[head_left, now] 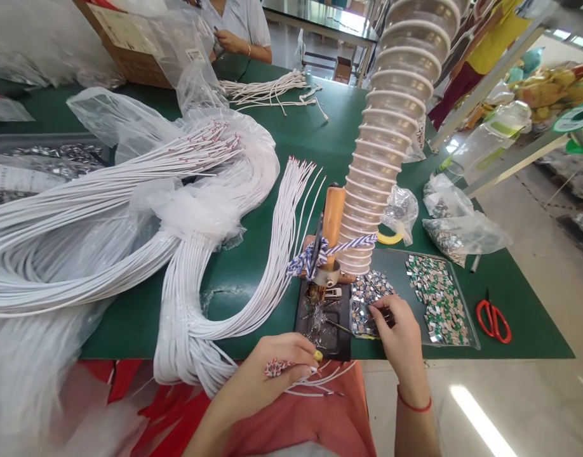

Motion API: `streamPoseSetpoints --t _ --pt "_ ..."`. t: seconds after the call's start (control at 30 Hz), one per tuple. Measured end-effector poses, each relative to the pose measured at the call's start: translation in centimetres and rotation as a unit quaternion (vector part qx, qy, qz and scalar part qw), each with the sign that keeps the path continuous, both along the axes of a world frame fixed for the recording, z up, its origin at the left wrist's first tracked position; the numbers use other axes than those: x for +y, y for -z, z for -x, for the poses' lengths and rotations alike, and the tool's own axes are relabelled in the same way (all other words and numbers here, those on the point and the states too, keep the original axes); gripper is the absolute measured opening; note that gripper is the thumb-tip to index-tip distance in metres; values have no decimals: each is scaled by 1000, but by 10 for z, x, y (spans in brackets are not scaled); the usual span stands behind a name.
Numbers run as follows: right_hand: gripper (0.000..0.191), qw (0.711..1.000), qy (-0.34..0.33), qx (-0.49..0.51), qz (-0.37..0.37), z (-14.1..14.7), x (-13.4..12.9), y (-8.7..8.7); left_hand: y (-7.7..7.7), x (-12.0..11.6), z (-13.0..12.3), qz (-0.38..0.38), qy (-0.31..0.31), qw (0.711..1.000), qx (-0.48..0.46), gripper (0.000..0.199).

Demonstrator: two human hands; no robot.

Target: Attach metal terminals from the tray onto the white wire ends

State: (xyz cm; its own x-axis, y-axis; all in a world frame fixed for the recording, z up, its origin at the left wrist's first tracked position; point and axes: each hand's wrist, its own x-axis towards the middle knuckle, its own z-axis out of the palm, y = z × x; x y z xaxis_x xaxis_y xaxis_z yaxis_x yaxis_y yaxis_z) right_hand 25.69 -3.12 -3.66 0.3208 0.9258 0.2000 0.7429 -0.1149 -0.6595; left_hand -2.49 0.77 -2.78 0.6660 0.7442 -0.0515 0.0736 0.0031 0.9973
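Observation:
My left hand (284, 362) is closed around several thin white cables (315, 382), their red-and-white ends bunched at its palm. It is at the table's front edge, beside a dark work block (336, 349). An orange-handled soldering iron (335, 216) stands over the block, tied with blue-and-white cord (310, 260). My right hand (401, 330) reaches over a pile of small metal connectors (370, 289), thumb and fingertips drawn together. What they pinch is too small to make out. To its right, a tray (472, 330) bears small green circuit boards (437, 298).
Large bundles of white cable (187, 285) cover the left of the green table (310, 136). A clear ribbed hose (387, 127) comes down behind the iron. Red scissors (494, 320) and bagged parts (463, 235) lie at the right. Another person's hand (232, 41) is across the table.

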Motion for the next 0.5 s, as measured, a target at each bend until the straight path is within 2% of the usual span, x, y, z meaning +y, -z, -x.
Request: streamPoseSetpoints --t 0.1,0.17,0.37,0.5 --pt "18 999 20 38 -2 -1 -6 -5 -1 0 0 -10 1 1000 11 23" --pt "16 996 5 91 4 3 -11 -10 -2 -1 -1 -11 -7 1000 11 23" --pt "20 962 -153 216 60 50 -18 -25 -7 -2 -6 7 -45 999 21 22" --pt "26 939 -182 287 54 78 -19 -20 -8 -2 -8 13 -65 998 -10 26"
